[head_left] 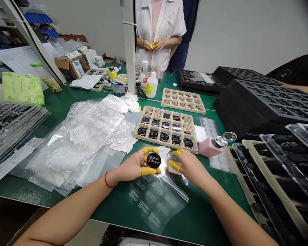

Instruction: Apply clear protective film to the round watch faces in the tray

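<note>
My left hand (138, 165), in yellow finger cots and with a red cord at the wrist, grips a round black watch face (154, 160) by its edge. White printed lines show on its dark front. To its right, my right hand (186, 164) hovers with its yellow-covered fingertips apart and nothing visible between them. A pale flat piece (174, 170) shows just under those fingers. Beneath both hands lies a clear plastic bag (159, 201) with printed clear films. Beyond them, a beige tray (166, 144) carries watch faces and rose-gold watch cases in rows.
Crumpled plastic bags (92, 126) cover the left side. A pink bottle (210, 147) with an open metal lid stands right of the tray. Black trays (261, 112) and stacked clear trays (277, 177) line the right. A post (128, 48) rises ahead; a person (157, 34) stands behind.
</note>
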`<state>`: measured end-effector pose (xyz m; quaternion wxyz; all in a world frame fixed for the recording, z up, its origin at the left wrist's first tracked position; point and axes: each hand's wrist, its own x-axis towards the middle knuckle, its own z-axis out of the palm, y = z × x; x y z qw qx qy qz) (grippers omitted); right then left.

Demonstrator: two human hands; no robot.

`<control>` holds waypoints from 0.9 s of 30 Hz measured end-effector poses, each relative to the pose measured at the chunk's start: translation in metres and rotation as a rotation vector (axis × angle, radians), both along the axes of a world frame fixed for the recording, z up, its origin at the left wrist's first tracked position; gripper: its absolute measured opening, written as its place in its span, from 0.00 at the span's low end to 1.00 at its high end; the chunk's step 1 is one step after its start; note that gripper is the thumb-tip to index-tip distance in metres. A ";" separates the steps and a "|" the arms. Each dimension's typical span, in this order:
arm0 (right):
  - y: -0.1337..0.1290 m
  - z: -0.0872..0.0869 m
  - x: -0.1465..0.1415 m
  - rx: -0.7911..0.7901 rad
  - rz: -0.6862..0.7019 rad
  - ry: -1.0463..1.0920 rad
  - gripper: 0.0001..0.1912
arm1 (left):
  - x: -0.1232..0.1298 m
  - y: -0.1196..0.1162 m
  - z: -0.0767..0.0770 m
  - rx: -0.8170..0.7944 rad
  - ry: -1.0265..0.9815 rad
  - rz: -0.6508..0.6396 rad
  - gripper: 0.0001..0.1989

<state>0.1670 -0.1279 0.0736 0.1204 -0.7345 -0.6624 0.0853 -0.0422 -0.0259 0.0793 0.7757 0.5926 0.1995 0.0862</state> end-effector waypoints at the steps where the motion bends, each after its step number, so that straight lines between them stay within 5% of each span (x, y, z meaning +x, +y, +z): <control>1: -0.003 -0.007 0.002 -0.031 -0.013 -0.045 0.06 | 0.000 0.000 0.001 -0.009 0.001 -0.013 0.26; 6: -0.014 -0.026 -0.001 -0.069 -0.056 -0.068 0.10 | 0.003 -0.005 -0.004 0.103 0.016 0.056 0.22; 9: -0.014 -0.015 -0.001 -0.128 -0.162 -0.040 0.13 | 0.005 -0.008 -0.007 0.147 0.038 0.086 0.23; 12: -0.013 0.007 -0.008 0.022 -0.243 0.130 0.09 | 0.005 -0.009 -0.009 0.185 0.053 0.103 0.24; 16: -0.012 0.025 -0.036 0.338 0.037 0.352 0.07 | 0.005 -0.011 -0.011 0.206 0.017 0.117 0.24; 19: -0.005 0.019 -0.058 0.459 0.195 0.258 0.07 | 0.005 -0.011 -0.009 0.248 -0.017 0.107 0.22; 27: 0.020 0.001 -0.053 0.479 0.102 0.120 0.09 | 0.002 -0.006 -0.002 0.356 -0.022 0.071 0.19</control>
